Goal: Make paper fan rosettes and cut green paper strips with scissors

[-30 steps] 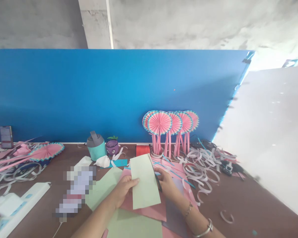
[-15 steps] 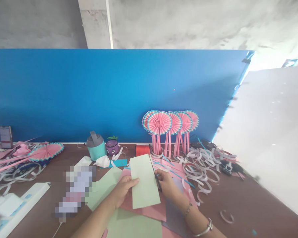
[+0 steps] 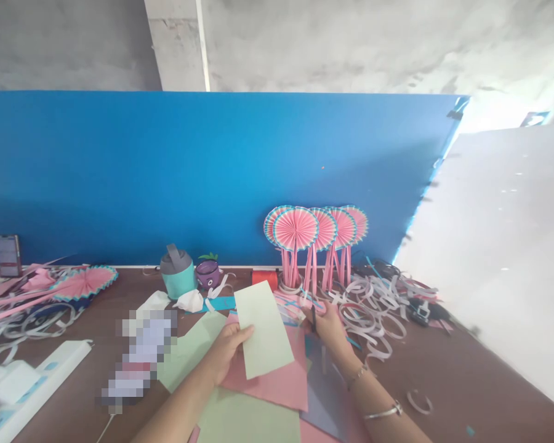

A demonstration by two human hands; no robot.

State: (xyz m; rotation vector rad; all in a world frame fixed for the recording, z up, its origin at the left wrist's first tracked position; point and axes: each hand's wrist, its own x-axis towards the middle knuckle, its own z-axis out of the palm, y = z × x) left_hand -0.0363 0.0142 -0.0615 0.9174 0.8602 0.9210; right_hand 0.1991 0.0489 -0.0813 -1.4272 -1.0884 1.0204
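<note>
My left hand (image 3: 228,349) grips a pale green paper sheet (image 3: 264,335) by its left edge, thumb on top. The sheet is tilted above stacked pink paper (image 3: 277,389) and more green paper (image 3: 253,421). To its right, apart from the sheet, my right hand (image 3: 325,323) is closed around dark scissors (image 3: 313,319), mostly hidden by the fingers. Thin paper strips lie just beyond this hand. Under the right forearm is grey-purple paper (image 3: 322,384).
Pink pleated paper fans (image 3: 296,227) stand against the blue partition (image 3: 166,166). Curled strips (image 3: 373,307) pile at right. A teal cup (image 3: 179,277), purple cup (image 3: 207,274), red spool (image 3: 264,280) and power strip (image 3: 41,384) stand on the brown table (image 3: 443,381).
My right hand has moved away from the sheet's right edge, to the right and slightly farther out, with the scissors. The green sheet has shifted slightly left and up in my left hand.
</note>
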